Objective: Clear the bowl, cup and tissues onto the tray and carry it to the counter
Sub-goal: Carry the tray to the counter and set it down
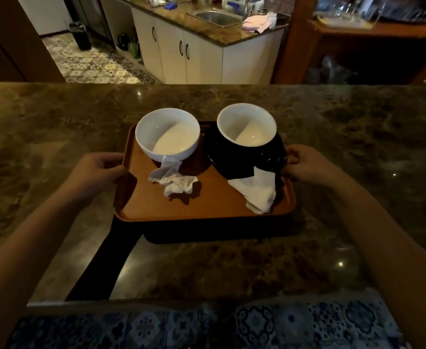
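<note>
1. Head view: both forearms are reaching over the marble counter (56,117); my left hand (98,170) and right hand (307,163) are gripping the tray (207,205) edges.
2. Bowl (166,134), cup (247,125) on its black saucer (270,157), crumpled tissue (176,183) and folded tissue (257,192) are sitting on the tray.

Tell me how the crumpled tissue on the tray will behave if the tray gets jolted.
The crumpled tissue looks light and floppy, lying loose on the tray, so it would probably slide or blow off. One end seems tucked under the white bowl, which may anchor it.
</note>
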A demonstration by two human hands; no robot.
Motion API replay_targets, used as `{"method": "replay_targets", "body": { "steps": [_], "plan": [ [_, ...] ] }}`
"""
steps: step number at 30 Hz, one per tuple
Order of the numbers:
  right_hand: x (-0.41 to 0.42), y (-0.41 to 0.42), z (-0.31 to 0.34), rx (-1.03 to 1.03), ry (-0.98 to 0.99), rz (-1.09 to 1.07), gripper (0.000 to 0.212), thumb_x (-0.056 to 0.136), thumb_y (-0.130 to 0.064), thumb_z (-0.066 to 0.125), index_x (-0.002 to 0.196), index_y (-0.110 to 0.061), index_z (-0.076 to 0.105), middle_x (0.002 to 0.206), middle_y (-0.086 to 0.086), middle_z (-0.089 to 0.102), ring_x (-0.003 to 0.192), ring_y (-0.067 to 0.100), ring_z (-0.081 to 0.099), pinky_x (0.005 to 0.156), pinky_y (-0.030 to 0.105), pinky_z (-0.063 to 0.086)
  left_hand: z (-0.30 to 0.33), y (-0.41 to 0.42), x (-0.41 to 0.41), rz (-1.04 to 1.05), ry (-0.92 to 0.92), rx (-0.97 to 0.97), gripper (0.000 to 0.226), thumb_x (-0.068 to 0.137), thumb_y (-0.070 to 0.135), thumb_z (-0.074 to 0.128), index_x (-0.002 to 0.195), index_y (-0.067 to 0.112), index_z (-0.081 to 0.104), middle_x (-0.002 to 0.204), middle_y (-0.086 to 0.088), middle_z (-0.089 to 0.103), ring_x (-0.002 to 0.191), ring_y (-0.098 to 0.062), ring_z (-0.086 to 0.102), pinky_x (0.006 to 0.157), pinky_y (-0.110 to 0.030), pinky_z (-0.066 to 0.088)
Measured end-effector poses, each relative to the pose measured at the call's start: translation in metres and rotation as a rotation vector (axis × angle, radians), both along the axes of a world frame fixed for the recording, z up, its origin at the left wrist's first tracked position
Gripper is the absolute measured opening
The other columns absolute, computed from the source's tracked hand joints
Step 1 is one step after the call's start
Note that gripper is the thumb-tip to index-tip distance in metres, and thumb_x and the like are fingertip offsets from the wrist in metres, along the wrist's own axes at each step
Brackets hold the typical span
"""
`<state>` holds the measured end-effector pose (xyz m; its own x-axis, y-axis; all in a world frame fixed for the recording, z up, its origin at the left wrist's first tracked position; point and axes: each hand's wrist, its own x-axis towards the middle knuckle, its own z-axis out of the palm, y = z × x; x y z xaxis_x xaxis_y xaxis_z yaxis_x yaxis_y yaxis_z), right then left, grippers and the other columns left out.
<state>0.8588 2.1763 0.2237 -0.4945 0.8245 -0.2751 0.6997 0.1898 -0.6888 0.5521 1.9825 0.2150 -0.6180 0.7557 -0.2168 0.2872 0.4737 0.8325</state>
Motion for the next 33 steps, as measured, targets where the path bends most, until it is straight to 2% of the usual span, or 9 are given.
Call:
{"method": "replay_targets", "body": {
  "steps": [3,8,12,15,18,21,24,27,33],
  "plan": [
    [-0.005,0.021,-0.01,-0.006,-0.053,-0.014,0.019,0.08,0.008,0.052,0.097,-0.001,0.053,0.063,0.009,0.053,0.055,0.016,0.052,0.047,0.025,0.041,-0.008,0.025,-0.001,-0.01,0.002,-0.027,0.033,0.086,0.005,0.054,0.118,0.008,0.059,0.081,0.004,0.064,0.071,-0.008,0.063,0.064,-0.024,0.047],
    [-0.012,0.04,-0.025,-0.021,-0.148,-0.012,0.013,0.082,0.005,0.05,0.075,-0.006,0.048,0.064,0.005,0.05,0.055,0.014,0.05,0.038,0.016,0.037,-0.022,0.057,-0.002,-0.006,0.018,-0.119,0.032,0.087,0.008,0.054,0.119,0.007,0.059,0.079,0.004,0.061,0.073,-0.009,0.06,0.07,-0.029,0.048],
    [-0.014,0.047,-0.036,-0.023,-0.156,-0.024,0.018,0.081,0.004,0.053,0.091,-0.008,0.045,0.069,0.001,0.048,0.06,0.01,0.046,0.045,0.023,0.034,-0.033,0.067,0.0,-0.021,0.113,-0.178,0.033,0.087,0.006,0.052,0.12,0.006,0.058,0.088,-0.005,0.062,0.071,-0.012,0.058,0.071,-0.031,0.046],
    [-0.015,0.05,-0.04,0.001,-0.194,-0.003,0.018,0.081,0.003,0.053,0.092,-0.009,0.044,0.069,-0.001,0.044,0.061,0.009,0.042,0.047,0.024,0.032,-0.038,0.071,0.0,-0.027,0.17,-0.222,0.035,0.087,0.006,0.051,0.122,0.006,0.056,0.104,-0.013,0.063,0.083,-0.02,0.058,0.074,-0.034,0.046],
    [-0.019,0.054,-0.042,0.063,-0.221,0.003,0.013,0.082,0.002,0.051,0.077,-0.009,0.045,0.066,0.001,0.042,0.06,0.014,0.041,0.046,0.025,0.029,-0.042,0.072,-0.001,-0.063,0.242,-0.222,0.032,0.086,0.006,0.052,0.117,0.005,0.06,0.095,-0.012,0.064,0.079,-0.021,0.059,0.071,-0.034,0.048],
    [-0.02,0.056,-0.045,0.092,-0.224,-0.015,0.027,0.082,0.0,0.051,0.061,-0.014,0.04,0.063,0.003,0.042,0.058,0.016,0.042,0.046,0.025,0.03,-0.045,0.072,-0.001,-0.085,0.343,-0.219,0.029,0.084,0.007,0.054,0.111,0.007,0.064,0.092,-0.012,0.067,0.075,-0.019,0.059,0.069,-0.032,0.046],
    [-0.018,0.055,-0.051,0.11,-0.149,-0.081,0.006,0.082,-0.001,0.052,0.081,-0.007,0.053,0.069,0.006,0.05,0.074,0.024,0.05,0.056,0.028,0.037,-0.048,0.065,0.003,-0.113,0.473,-0.159,0.027,0.083,0.008,0.056,0.109,0.008,0.066,0.097,-0.013,0.069,0.072,-0.013,0.054,0.065,-0.028,0.041],
    [-0.009,0.049,-0.056,0.156,-0.109,-0.069,0.039,0.082,-0.007,0.057,0.12,-0.011,0.053,0.084,0.009,0.06,0.081,0.022,0.054,0.069,0.029,0.04,-0.049,0.054,0.005,-0.114,0.477,-0.139,0.028,0.084,0.012,0.058,0.111,0.007,0.064,0.102,-0.011,0.069,0.078,-0.015,0.057,0.07,-0.03,0.046],
    [0.003,0.043,-0.063,0.227,-0.083,-0.053,0.043,0.085,-0.007,0.053,0.127,-0.016,0.054,0.085,0.014,0.064,0.073,0.021,0.054,0.064,0.025,0.037,-0.048,0.053,0.008,-0.128,0.386,-0.153,0.032,0.084,0.007,0.057,0.116,0.007,0.061,0.104,-0.015,0.069,0.071,-0.017,0.062,0.074,-0.035,0.051]
  ]
}}
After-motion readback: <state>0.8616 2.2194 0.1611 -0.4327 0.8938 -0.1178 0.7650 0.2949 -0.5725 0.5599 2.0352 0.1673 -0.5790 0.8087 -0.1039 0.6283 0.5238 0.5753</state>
